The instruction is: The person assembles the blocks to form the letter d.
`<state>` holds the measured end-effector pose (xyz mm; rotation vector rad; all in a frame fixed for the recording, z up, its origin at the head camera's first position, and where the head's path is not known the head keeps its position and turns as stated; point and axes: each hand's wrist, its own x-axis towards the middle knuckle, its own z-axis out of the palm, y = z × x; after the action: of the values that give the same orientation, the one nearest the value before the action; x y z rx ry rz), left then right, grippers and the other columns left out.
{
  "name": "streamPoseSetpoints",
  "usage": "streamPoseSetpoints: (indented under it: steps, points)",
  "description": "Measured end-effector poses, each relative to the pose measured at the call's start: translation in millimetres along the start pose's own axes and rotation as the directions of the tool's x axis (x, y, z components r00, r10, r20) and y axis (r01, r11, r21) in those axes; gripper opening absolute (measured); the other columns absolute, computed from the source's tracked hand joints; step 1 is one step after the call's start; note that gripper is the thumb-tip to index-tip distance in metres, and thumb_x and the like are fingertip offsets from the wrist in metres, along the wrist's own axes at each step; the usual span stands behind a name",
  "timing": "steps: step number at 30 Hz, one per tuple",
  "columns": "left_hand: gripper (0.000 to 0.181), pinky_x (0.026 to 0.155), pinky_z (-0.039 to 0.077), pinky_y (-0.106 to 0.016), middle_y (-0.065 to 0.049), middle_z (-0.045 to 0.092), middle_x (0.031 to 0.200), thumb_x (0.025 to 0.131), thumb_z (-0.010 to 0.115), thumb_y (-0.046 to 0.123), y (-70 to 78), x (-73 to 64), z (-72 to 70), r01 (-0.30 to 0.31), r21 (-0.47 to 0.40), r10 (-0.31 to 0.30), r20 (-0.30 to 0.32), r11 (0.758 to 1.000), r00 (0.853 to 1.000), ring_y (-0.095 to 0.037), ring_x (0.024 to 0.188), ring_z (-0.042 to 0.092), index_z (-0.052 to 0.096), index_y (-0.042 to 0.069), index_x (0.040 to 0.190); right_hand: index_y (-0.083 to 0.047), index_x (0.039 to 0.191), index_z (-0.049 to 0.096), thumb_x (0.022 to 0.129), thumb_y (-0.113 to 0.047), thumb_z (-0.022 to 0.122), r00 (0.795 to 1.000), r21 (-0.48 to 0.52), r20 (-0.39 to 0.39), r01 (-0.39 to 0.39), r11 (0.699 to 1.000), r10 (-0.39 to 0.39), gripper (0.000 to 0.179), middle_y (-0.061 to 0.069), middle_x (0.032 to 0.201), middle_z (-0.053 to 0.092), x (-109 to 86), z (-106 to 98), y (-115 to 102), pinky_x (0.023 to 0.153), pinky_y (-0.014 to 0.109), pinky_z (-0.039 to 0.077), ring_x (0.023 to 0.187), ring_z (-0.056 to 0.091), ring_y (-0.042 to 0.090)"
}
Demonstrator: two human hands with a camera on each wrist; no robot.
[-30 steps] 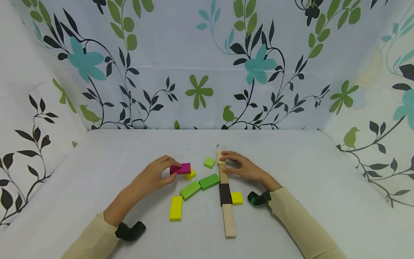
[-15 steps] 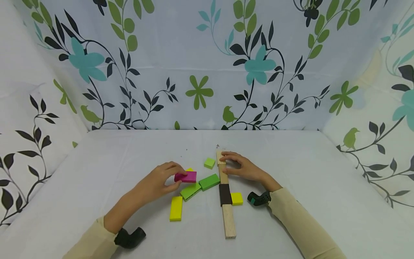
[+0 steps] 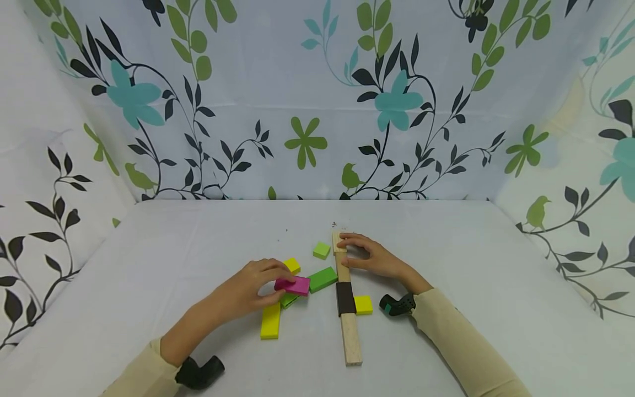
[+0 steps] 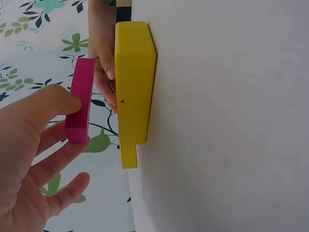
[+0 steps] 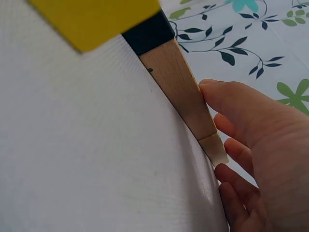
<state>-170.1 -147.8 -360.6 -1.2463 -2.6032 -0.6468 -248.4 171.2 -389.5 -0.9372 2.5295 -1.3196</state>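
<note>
My left hand (image 3: 255, 286) pinches a magenta block (image 3: 297, 286) between thumb and fingers, raised off the table in the left wrist view. It covers part of a light green block (image 3: 290, 300). A green block (image 3: 323, 279) lies just right of it, reaching a row of blocks. My right hand (image 3: 374, 256) touches that row's far end, its fingers at the far pale wooden block (image 3: 339, 241) and its thumb at the wooden block (image 3: 342, 269) before it. A dark brown block (image 3: 345, 299) and another wooden block (image 3: 351, 339) continue the row nearer me.
A yellow block (image 3: 270, 322) lies at the near left, and another yellow block (image 3: 292, 266) behind my left hand. A small lime block (image 3: 321, 250) sits left of the row. One more yellow block (image 3: 364, 304) touches the brown block's right side. Patterned cloth (image 3: 307, 99) hangs behind.
My left hand has carried the magenta block right and toward me, from beside the back yellow block to above the light green one. My right hand has stayed in place.
</note>
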Motion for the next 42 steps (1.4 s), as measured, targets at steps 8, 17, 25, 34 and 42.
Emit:
streamPoseSetpoints:
  steps: [8,17,25,34,42]
  points:
    - [0.028,0.09,0.053,-0.04,-0.002,0.065,0.11,0.084,0.072,0.006,2.9,-1.6,1.5,-0.074,-0.042,0.075,0.015,0.996,0.997,-0.019,0.102,0.061,0.069,0.01,0.112,-0.002,0.131,0.058,0.089,-0.009,0.07,1.0,-0.008,-0.001,-0.006,1.0,0.006,0.044,0.016,0.152,0.037,8.6,1.9,26.2,0.116,0.056,0.018,0.144,0.026,0.035]
    - [0.025,0.091,0.053,-0.036,-0.001,0.063,0.111,0.084,0.074,0.009,7.3,-3.9,3.4,-0.126,-0.048,0.128,0.049,0.991,0.991,-0.017,0.103,0.061,0.068,0.01,0.109,-0.009,0.13,0.06,0.089,-0.018,0.071,1.0,-0.017,0.008,-0.003,1.0,0.003,0.043,0.01,0.152,0.039,8.1,0.1,27.2,0.116,0.054,0.019,0.145,0.027,0.031]
    - [0.024,0.094,0.051,-0.035,0.0,0.063,0.116,0.088,0.07,0.013,14.3,-7.2,2.6,-0.039,-0.064,0.048,0.153,0.997,0.987,-0.017,0.108,0.059,0.068,0.012,0.112,-0.002,0.131,0.057,0.089,-0.009,0.069,1.0,-0.011,0.0,-0.025,1.0,0.025,0.044,0.016,0.152,0.037,8.6,2.5,26.3,0.116,0.057,0.017,0.144,0.025,0.035]
    - [0.023,0.09,0.053,-0.033,0.002,0.065,0.113,0.087,0.071,0.011,15.7,-10.7,5.1,-0.085,-0.099,0.098,0.138,0.991,0.986,-0.013,0.103,0.06,0.07,0.014,0.109,-0.008,0.13,0.06,0.089,-0.017,0.071,1.0,-0.007,0.005,-0.02,1.0,0.02,0.044,0.009,0.152,0.039,7.0,0.1,26.7,0.116,0.054,0.019,0.145,0.026,0.03]
    - [0.023,0.089,0.051,-0.033,0.005,0.065,0.111,0.086,0.072,0.013,20.1,-17.6,6.5,-0.115,-0.064,0.122,0.126,0.991,0.985,-0.013,0.103,0.06,0.07,0.018,0.108,-0.009,0.131,0.06,0.09,-0.022,0.071,1.0,-0.018,0.007,-0.027,0.999,0.027,0.044,0.009,0.153,0.038,6.9,0.3,27.4,0.116,0.054,0.019,0.145,0.026,0.031]
